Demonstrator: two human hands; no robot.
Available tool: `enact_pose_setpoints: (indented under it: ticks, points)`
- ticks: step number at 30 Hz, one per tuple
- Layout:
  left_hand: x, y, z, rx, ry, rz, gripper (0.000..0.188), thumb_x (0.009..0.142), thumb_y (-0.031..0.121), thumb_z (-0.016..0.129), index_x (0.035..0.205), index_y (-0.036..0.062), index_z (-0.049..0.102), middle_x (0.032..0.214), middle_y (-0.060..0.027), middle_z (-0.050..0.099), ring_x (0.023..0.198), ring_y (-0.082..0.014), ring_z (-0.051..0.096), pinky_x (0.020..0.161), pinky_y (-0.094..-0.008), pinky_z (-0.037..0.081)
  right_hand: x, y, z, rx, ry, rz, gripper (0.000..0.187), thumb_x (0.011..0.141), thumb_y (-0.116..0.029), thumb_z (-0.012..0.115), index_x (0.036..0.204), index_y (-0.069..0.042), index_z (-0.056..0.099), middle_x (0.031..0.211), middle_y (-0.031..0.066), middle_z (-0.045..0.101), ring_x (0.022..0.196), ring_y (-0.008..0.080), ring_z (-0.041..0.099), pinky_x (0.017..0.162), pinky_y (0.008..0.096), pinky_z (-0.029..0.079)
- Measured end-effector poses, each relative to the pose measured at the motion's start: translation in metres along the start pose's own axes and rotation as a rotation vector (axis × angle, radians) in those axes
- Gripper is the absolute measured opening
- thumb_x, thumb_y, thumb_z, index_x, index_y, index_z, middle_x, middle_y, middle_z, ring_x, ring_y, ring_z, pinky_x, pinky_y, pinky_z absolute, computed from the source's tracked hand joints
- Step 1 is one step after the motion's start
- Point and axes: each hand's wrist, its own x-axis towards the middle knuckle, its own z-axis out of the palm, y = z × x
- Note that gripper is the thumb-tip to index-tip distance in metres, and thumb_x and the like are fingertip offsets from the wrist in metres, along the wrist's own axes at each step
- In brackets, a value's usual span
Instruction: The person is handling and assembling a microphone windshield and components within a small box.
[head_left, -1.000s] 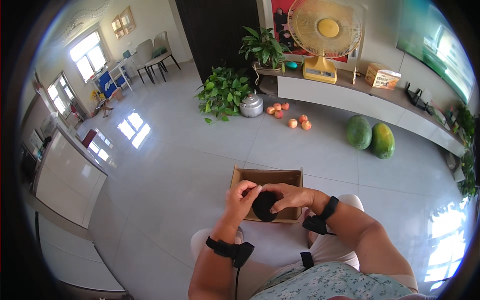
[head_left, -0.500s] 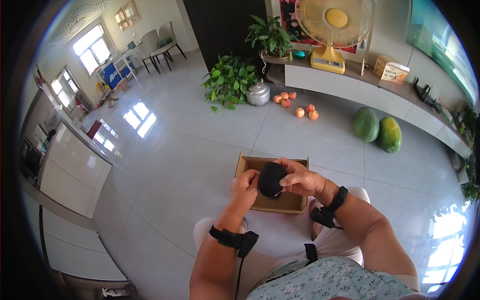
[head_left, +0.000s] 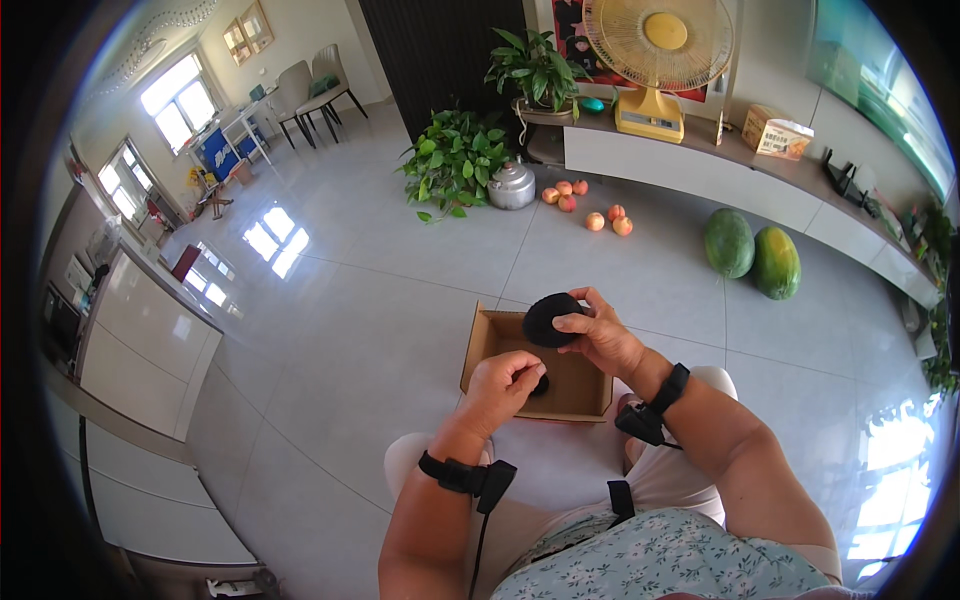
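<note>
A rounded black thing (head_left: 552, 320), soft-looking and roughly disc-shaped, is in my right hand (head_left: 605, 335), with the thumb across its face and the fingers behind it. It is tilted above the far side of an open brown cardboard box (head_left: 590, 413). Over the box's near left part, my left hand (head_left: 503, 388) is closed, thumb and index finger pinched together. Beside those fingertips shows a small black piece (head_left: 540, 384); whether it is gripped or lies in the box, I cannot tell. Black straps with small devices circle both my wrists.
The box stands on grey floor tiles between my feet. Farther off are two watermelons (head_left: 729, 244), several peaches (head_left: 594, 221), a metal kettle (head_left: 512, 187) and leafy plants (head_left: 455, 160). A yellow fan (head_left: 650, 115) stands on the long low cabinet (head_left: 690, 175).
My hands have moved apart. The right hand has carried the rounded black thing up and away, turning it; the left has let go of it and dropped lower over the box.
</note>
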Motion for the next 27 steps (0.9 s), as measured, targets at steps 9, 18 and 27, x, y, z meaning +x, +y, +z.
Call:
enact_pose_setpoints:
  ticks: [9, 18, 27]
  points:
    - [-0.001, 0.007, -0.009, -0.227, 0.119, -0.041, 0.013, 0.092, 0.014, 0.068, 0.091, 0.0020, 0.071, 0.070, 0.0038, 0.060, 0.058, -0.0042, 0.051, 0.053, -0.0208, 0.043, 0.005, 0.018, -0.003, -0.845, 0.054, -0.420, 0.070, 0.069, -0.012, 0.081, 0.127, -0.007, 0.042, 0.109, 0.0115, 0.054, 0.104, 0.0223, 0.056, 0.093, 0.0345, 0.047]
    - [0.002, 0.005, -0.013, -0.190, 0.296, -0.018, 0.014, 0.092, 0.015, 0.069, 0.086, 0.0022, 0.068, 0.068, 0.0058, 0.055, 0.060, -0.0017, 0.046, 0.051, -0.0195, 0.038, -0.008, 0.012, 0.010, -0.244, -0.468, 0.053, 0.066, 0.071, -0.003, 0.074, 0.129, -0.010, 0.043, 0.112, 0.0088, 0.054, 0.104, 0.0196, 0.057, 0.088, 0.0325, 0.051]
    - [0.007, -0.002, -0.012, -0.171, 0.320, -0.097, 0.014, 0.094, 0.014, 0.067, 0.085, 0.0024, 0.068, 0.067, 0.0050, 0.056, 0.058, -0.0023, 0.049, 0.050, -0.0195, 0.039, -0.018, 0.000, 0.017, 0.087, -0.508, 0.181, 0.067, 0.075, -0.001, 0.073, 0.134, -0.009, 0.042, 0.120, 0.0104, 0.055, 0.108, 0.0237, 0.060, 0.086, 0.0409, 0.056]
